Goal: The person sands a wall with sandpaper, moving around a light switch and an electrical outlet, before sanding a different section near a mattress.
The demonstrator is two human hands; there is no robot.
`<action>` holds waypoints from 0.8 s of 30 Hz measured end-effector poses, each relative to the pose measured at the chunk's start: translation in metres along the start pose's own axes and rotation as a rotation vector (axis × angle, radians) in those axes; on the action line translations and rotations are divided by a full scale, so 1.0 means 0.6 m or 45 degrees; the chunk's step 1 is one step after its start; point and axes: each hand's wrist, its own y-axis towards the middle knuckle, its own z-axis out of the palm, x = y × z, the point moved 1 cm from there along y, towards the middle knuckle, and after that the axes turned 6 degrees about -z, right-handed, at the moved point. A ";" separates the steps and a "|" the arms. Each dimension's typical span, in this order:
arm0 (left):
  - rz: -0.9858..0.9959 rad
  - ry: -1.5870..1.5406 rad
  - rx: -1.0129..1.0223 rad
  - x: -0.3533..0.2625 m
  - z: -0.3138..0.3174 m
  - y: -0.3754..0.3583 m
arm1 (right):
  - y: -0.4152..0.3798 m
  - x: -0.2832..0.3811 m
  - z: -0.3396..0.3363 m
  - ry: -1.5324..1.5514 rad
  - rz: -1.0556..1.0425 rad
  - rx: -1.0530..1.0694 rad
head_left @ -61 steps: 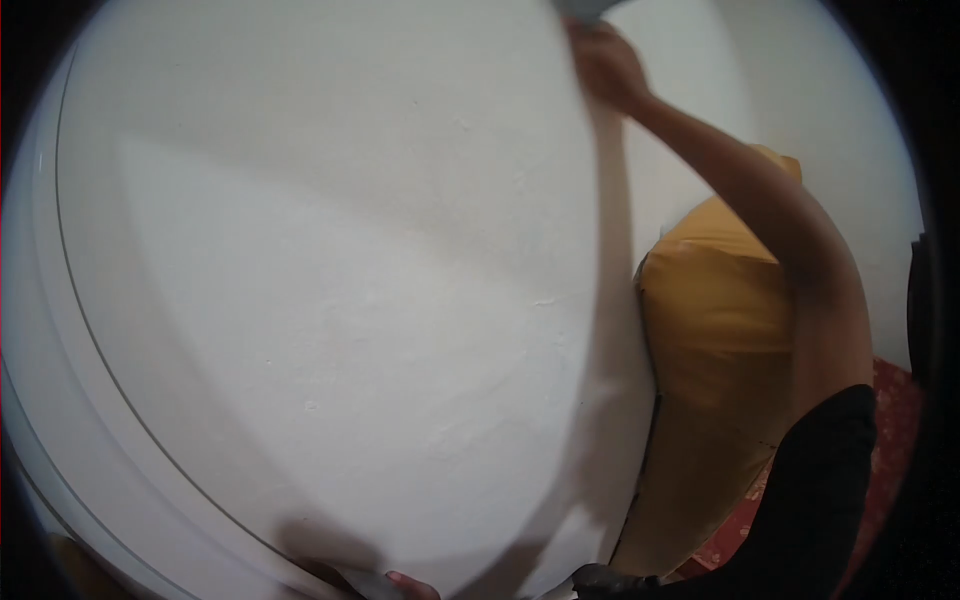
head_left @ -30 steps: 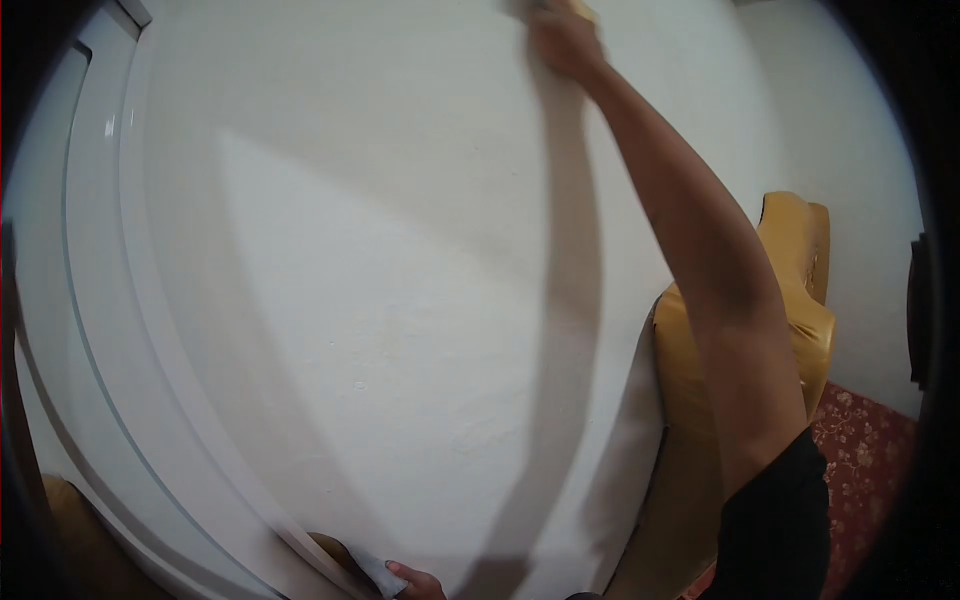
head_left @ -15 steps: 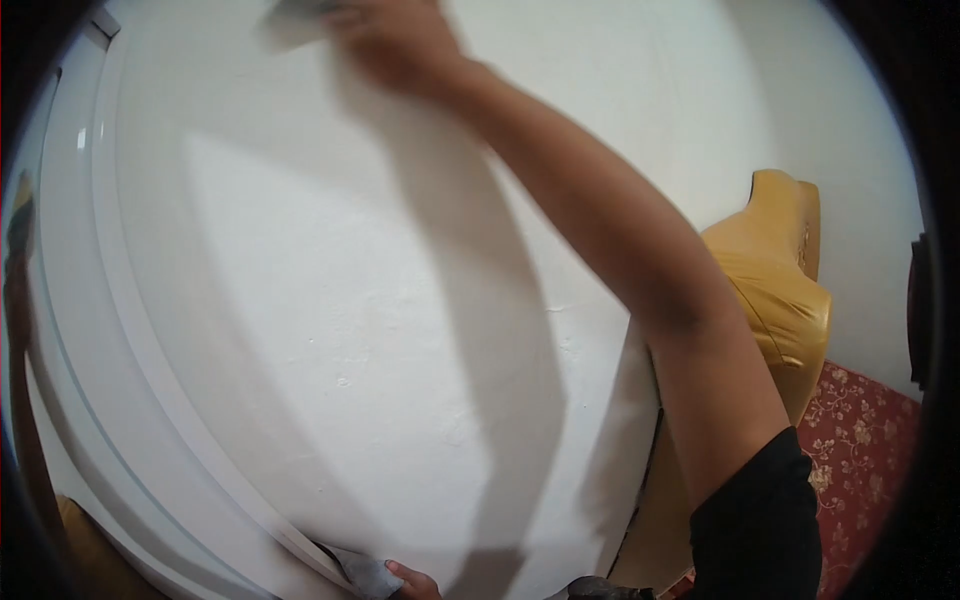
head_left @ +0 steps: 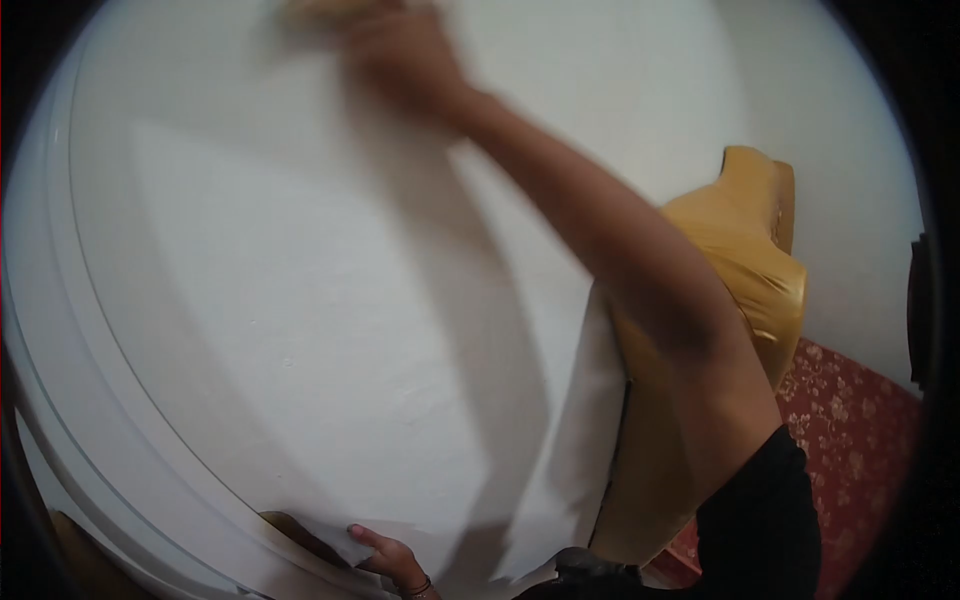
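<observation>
My right hand (head_left: pixel 405 65) is raised against the white wall (head_left: pixel 330 270), arm stretched across the view and smeared by motion. Its fingers are closed on a blurred tan and grey thing (head_left: pixel 325 12), partly cut off by the top edge; its kind I cannot tell. Low in the view, my left hand (head_left: pixel 395 562) grips a pale grey, flat thing (head_left: pixel 335 540) with a dark brownish side, close to the white frame. The thumb lies over it and the other fingers are mostly hidden. Small bumps and marks dot the wall between the hands.
A glossy white frame (head_left: pixel 120 400) curves along the left side. At the right stands a mustard-yellow upholstered seat (head_left: pixel 730 235) against the wall, beside a red floral floor covering (head_left: pixel 845 430). A dark object (head_left: pixel 918 310) shows at the far right edge.
My right hand stays high on the wall, and the thing in it now shows tan instead of grey. More of my left hand shows. The view has shifted, with the seat further left.
</observation>
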 end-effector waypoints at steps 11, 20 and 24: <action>0.032 0.344 -0.195 -0.024 0.006 0.020 | -0.056 -0.052 -0.016 -0.264 0.173 -0.233; 0.310 0.495 -0.240 -0.086 0.071 0.054 | -0.084 -0.081 0.024 -0.122 0.630 -0.263; -0.042 0.345 -0.045 -0.096 0.084 0.083 | 0.045 0.191 0.020 0.418 0.015 -0.468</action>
